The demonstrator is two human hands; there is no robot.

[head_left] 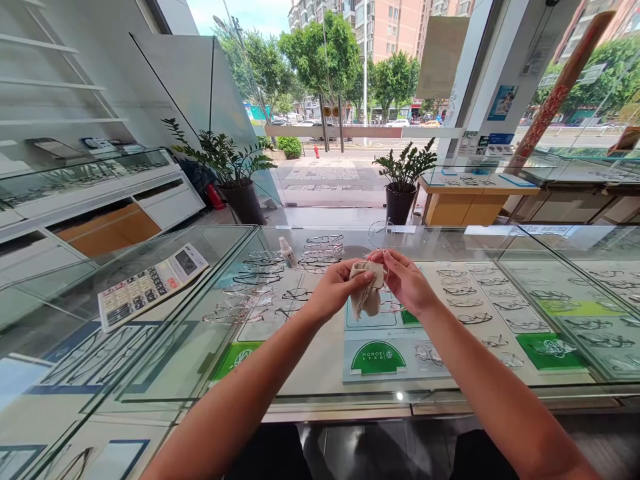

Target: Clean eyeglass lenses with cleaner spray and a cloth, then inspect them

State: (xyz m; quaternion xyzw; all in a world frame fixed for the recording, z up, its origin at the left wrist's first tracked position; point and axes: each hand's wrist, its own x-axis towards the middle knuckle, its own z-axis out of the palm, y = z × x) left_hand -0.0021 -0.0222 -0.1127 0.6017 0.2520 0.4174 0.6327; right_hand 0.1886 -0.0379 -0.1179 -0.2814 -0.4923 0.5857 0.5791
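Observation:
Above the glass counter, my left hand is closed around a beige cleaning cloth, which hangs down in folds below the thumb. My right hand pinches a pair of thin-rimmed eyeglasses. One round lens rises above the fingertips, while the cloth and fingers hide much of the frame. Both hands meet at the cloth. Just beyond my left hand, a small white spray bottle stands among rows of eyeglasses on the counter.
A large calculator lies on the counter at the left. Under the glass are more eyeglasses and green display cards. Potted plants stand beyond the counter, before a glass door. A wooden cabinet is at the back right.

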